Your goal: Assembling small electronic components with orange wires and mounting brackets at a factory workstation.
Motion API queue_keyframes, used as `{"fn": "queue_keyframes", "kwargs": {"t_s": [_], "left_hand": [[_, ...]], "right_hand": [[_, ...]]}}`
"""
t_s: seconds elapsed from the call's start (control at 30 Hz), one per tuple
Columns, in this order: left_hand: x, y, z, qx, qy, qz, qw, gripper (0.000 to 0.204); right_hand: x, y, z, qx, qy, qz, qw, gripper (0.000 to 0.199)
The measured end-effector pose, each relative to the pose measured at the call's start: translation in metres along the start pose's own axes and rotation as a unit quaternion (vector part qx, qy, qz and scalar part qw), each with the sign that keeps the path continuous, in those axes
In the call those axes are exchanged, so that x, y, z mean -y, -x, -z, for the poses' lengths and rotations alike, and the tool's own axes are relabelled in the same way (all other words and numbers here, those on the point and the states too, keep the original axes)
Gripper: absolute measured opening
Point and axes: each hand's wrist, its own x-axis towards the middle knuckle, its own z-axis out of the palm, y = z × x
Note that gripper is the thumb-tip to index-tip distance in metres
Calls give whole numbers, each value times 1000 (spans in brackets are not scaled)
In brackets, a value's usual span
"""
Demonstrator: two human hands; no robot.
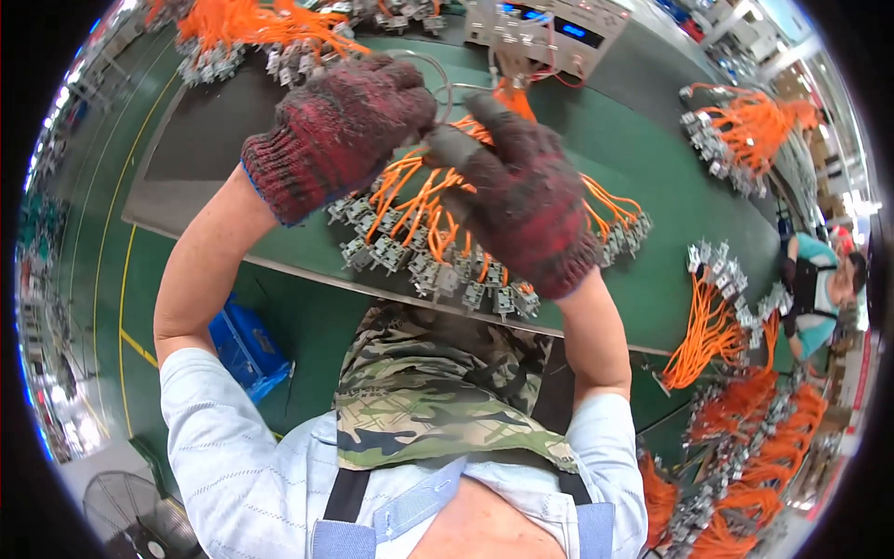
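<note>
Both my hands wear dark red and black knitted work gloves. My left hand [358,116] is closed on a thin grey wire [440,67], which loops up above its fingers. Close beside it, my right hand [521,177] is bent inward, thumb and forefinger at the lower end of the loop. The exact pinch is partly hidden by the glove. Under both hands lies a fanned bundle of orange cables [408,191], gathered toward the far side. Their grey metal connectors [438,275] spread along the table's near edge.
More orange cable bundles lie at the far left [247,28] and on the right [754,130]. A power unit [559,37] with blue displays stands at the back of the green table [643,270]. A blue bin [247,345] is below left; a co-worker [819,289] is at right.
</note>
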Motion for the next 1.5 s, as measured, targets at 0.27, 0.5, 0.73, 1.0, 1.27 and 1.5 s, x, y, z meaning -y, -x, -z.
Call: {"fn": "queue_keyframes", "kwargs": {"t_s": [0.27,0.5,0.73,1.0,1.27,1.5], "left_hand": [[-52,-66,-39,100,102,-105,984,20],[-125,-118,-132,14,125,-168,978,28],[-189,-132,-167,-33,217,-240,946,36],[-166,-212,-280,56,350,2,935,43],[-160,-213,-313,165,386,26,907,48],[-158,-209,-317,146,370,20,917,47]], "right_hand": [[2,74,20,98,3,-165,981,48],[-24,159,55,83,-148,-399,901,55],[-103,215,109,-44,-177,-479,859,22],[-228,240,109,-374,-422,-413,715,20],[-255,287,44,-401,-408,-556,603,25],[-249,271,37,-384,-339,-592,622,24]]}}
